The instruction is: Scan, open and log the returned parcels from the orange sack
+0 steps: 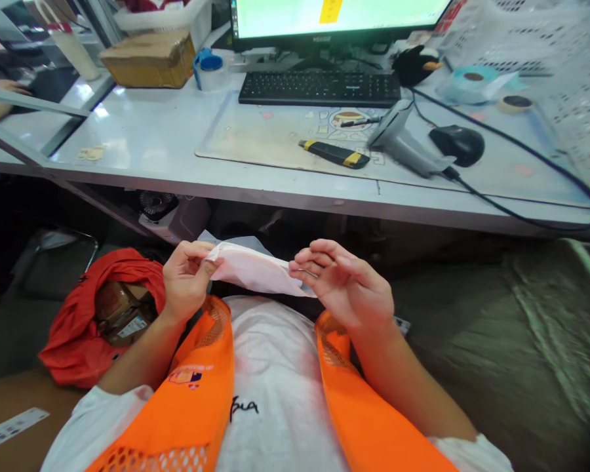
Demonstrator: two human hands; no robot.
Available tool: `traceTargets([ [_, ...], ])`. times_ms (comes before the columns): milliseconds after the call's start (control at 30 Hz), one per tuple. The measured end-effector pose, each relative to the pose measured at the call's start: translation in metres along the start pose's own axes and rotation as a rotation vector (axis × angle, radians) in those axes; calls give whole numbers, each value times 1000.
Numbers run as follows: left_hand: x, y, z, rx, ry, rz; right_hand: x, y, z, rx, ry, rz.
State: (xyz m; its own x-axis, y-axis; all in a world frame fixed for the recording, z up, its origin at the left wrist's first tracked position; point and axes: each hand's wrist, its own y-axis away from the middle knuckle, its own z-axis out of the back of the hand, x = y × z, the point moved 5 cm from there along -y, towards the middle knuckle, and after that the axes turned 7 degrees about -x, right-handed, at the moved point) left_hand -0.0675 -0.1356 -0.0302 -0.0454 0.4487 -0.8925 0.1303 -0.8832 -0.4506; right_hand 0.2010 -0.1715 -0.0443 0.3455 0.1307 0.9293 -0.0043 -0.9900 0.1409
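A thin white packet, paper or soft plastic, is stretched across in front of my body below the desk edge. My left hand pinches its left end between thumb and fingers. At the other end, my right hand has its palm turned up and fingers spread, the fingertips at or just beside the packet's edge; whether they touch it I cannot tell. What the packet contains is hidden.
On the desk lie a yellow-black box cutter, a barcode scanner, a mouse, a keyboard and tape rolls. A red bag holding cartons stands at lower left. A person's hand shows at far left.
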Motion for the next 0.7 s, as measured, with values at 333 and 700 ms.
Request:
traceTargets([
  [333, -6, 3, -6, 138, 79, -66, -16, -7, 12, 216, 1002, 272],
  [700, -19, 5, -14, 587, 168, -36, -57, -15, -29, 464, 1408, 225],
])
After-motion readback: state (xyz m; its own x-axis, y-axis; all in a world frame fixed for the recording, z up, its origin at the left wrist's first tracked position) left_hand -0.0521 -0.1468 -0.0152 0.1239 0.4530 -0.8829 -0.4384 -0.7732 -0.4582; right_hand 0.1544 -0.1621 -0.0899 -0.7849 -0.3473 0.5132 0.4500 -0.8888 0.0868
